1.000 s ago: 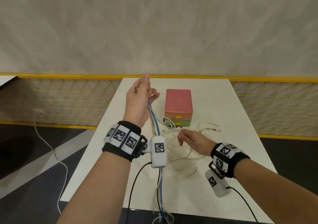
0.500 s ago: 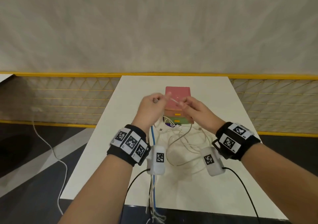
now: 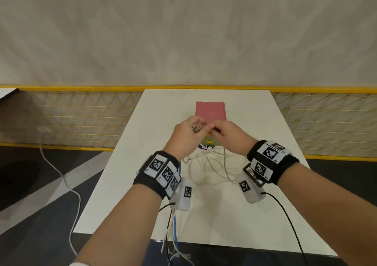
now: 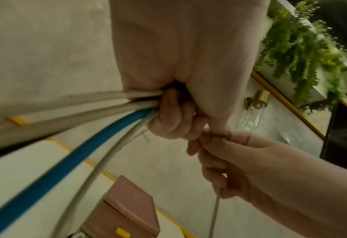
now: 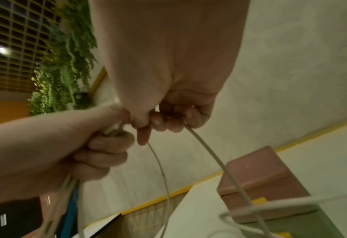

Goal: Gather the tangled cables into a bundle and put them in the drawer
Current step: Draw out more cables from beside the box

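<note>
You stand at a white table (image 3: 255,214) set against a pale wall, with a yellow mesh railing (image 3: 81,118) running behind it and dark floor on either side. Green hanging ferns (image 4: 303,53) show in the wrist views. A small drawer unit (image 3: 210,110) with a pink top and yellow handles sits toward the table's far end.

Your left hand (image 3: 186,136) is closed around a bundle of white and blue cables (image 4: 83,112), whose ends trail past the wrist and off the near table edge. Your right hand (image 3: 230,137) meets it, fingers curled, pinching a thin white cable (image 5: 209,153) that runs down to a loose tangle (image 3: 208,167) lying on the table just in front of the drawer unit.

Your hands cover the unit's upper front, so you cannot tell whether a drawer is open. Something small and metallic at your left fingers is too blurred to identify.
</note>
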Motion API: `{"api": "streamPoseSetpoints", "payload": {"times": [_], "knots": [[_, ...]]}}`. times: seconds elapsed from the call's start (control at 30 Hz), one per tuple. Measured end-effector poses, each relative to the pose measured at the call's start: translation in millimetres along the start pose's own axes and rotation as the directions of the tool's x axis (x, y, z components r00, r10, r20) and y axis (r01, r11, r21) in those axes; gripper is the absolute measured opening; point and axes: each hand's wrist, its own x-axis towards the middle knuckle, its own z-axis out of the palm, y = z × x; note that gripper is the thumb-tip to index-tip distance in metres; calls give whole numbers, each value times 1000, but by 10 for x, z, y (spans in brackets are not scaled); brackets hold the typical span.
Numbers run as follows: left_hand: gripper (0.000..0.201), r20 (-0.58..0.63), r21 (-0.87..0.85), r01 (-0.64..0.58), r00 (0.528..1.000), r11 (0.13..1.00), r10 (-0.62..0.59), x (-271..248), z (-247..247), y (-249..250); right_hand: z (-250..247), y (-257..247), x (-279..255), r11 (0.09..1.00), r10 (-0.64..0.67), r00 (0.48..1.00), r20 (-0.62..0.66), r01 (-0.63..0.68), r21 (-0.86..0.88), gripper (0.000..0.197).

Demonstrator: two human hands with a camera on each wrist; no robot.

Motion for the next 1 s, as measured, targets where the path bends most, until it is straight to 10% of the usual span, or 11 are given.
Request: {"api": "streamPoseSetpoints", "payload": {"times": [0.17, 0.33, 0.53, 0.67, 0.87, 1.0], "knots": [[35, -210, 22, 13, 978, 1000, -8, 105, -218, 11, 67, 193, -116, 997, 81, 996, 23, -81, -15, 22], [35, -531, -112, 23, 844, 993, -79, 188, -622, -110, 131, 654, -463, 959, 283, 954, 97, -280, -40, 28], [37, -84, 5, -60, 995, 998, 60, -13, -195, -57, 12, 330, -313, 992, 128, 992, -18, -127, 21, 23], [30, 97, 20, -12, 995, 1000, 10, 4, 74, -19, -51, 146, -171, 999, 18, 995, -96, -13, 51, 24], [31, -419, -164, -14, 906, 986, -57, 149, -268, -7, -50, 539, -306, 985, 166, 986, 1, -166, -52, 26], [13, -453, -122, -12, 890, 992, -45, 152, -428, -100, -58, 664, -394, 973, 219, 975, -39, -221, -69, 25]]}}
